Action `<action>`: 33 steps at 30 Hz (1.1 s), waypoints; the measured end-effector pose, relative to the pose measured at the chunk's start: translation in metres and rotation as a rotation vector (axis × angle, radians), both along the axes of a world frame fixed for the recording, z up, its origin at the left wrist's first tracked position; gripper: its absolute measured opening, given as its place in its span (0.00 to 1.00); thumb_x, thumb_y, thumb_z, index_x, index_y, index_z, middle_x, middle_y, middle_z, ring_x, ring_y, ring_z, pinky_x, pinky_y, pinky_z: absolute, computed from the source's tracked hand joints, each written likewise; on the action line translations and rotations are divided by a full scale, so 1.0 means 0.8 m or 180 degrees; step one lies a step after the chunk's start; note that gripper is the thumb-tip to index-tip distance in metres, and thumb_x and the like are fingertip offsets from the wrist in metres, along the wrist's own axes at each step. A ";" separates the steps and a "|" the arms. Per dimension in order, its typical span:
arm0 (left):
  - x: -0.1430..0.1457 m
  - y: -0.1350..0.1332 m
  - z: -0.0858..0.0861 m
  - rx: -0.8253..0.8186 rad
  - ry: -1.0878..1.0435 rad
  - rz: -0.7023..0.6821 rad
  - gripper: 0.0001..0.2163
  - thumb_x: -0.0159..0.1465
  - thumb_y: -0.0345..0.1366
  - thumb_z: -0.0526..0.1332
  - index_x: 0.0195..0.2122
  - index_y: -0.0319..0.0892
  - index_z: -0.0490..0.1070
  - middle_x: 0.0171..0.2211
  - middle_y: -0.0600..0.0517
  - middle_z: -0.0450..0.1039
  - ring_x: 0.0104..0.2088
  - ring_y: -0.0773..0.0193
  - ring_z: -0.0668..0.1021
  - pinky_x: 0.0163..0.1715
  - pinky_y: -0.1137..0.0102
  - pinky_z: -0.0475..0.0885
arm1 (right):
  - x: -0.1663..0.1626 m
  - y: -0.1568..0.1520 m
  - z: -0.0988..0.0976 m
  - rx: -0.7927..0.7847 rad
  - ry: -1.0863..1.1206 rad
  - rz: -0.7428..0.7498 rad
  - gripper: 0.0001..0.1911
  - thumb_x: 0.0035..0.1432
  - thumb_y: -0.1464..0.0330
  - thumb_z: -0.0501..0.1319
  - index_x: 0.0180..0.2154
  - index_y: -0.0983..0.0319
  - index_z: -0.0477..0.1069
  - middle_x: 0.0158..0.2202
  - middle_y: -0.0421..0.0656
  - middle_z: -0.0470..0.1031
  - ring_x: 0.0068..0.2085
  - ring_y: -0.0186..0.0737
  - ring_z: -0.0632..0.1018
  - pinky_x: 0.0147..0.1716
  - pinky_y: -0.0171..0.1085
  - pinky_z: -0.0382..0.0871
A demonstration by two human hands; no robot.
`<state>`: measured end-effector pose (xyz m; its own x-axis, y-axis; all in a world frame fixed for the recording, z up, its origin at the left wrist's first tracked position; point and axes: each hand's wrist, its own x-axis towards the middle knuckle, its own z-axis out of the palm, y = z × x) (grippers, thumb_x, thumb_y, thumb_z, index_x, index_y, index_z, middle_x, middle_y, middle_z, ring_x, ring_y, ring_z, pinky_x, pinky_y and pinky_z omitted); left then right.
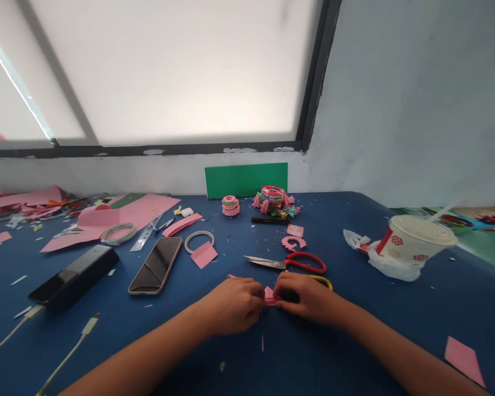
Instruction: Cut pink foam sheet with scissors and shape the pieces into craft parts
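Between my two hands is a small folded piece of pink paper (269, 296), pinched from both sides low over the blue table. My left hand (238, 303) is closed on its left side, and part of the paper is hidden by the fingers. From the right, my right hand (309, 297) grips the other side between thumb and fingers. Just beyond the hands lie scissors (268, 263) with one red and one yellow handle, blades pointing left. The right hand overlaps the yellow handle in view. A curled, fringed pink paper strip (293, 243) rests farther back.
A phone (157, 267), a tape roll (199, 237) and a black power bank (75, 278) lie left. Pink sheets (107, 220) and scraps cover the back left. Finished paper crafts (231, 206) stand before a green card (247, 180). A lidded cup (414, 245) stands right.
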<state>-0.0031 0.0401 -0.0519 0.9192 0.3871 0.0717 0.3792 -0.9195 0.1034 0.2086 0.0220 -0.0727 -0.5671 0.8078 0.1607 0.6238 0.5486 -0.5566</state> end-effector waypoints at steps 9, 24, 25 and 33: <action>0.012 0.013 -0.015 -0.1263 -0.0693 0.0978 0.05 0.60 0.34 0.58 0.35 0.40 0.71 0.30 0.53 0.74 0.31 0.66 0.75 0.31 0.75 0.66 | -0.002 0.001 -0.005 0.0199 -0.0263 -0.0183 0.03 0.57 0.71 0.56 0.34 0.62 0.67 0.30 0.41 0.71 0.30 0.36 0.71 0.29 0.33 0.63; 0.018 0.014 -0.017 -0.1484 -0.1033 0.1542 0.12 0.53 0.39 0.64 0.37 0.39 0.73 0.31 0.52 0.71 0.29 0.65 0.71 0.28 0.73 0.63 | -0.014 -0.004 -0.013 0.0204 -0.0064 -0.0525 0.02 0.57 0.72 0.56 0.31 0.62 0.64 0.34 0.41 0.67 0.31 0.36 0.69 0.30 0.34 0.61; 0.017 0.013 -0.018 -0.1507 -0.1063 0.1548 0.12 0.54 0.40 0.64 0.37 0.40 0.72 0.30 0.52 0.72 0.29 0.65 0.71 0.28 0.73 0.63 | -0.014 -0.004 -0.013 0.0172 0.0074 -0.0505 0.02 0.57 0.72 0.56 0.31 0.62 0.64 0.34 0.41 0.67 0.31 0.36 0.69 0.30 0.34 0.61; 0.018 0.016 -0.027 -0.2956 -0.2125 0.1388 0.15 0.53 0.36 0.64 0.40 0.38 0.65 0.29 0.50 0.75 0.29 0.64 0.76 0.29 0.72 0.69 | -0.018 -0.004 -0.009 -0.0200 0.0882 -0.0527 0.03 0.57 0.71 0.56 0.30 0.62 0.66 0.29 0.41 0.72 0.31 0.37 0.72 0.31 0.35 0.64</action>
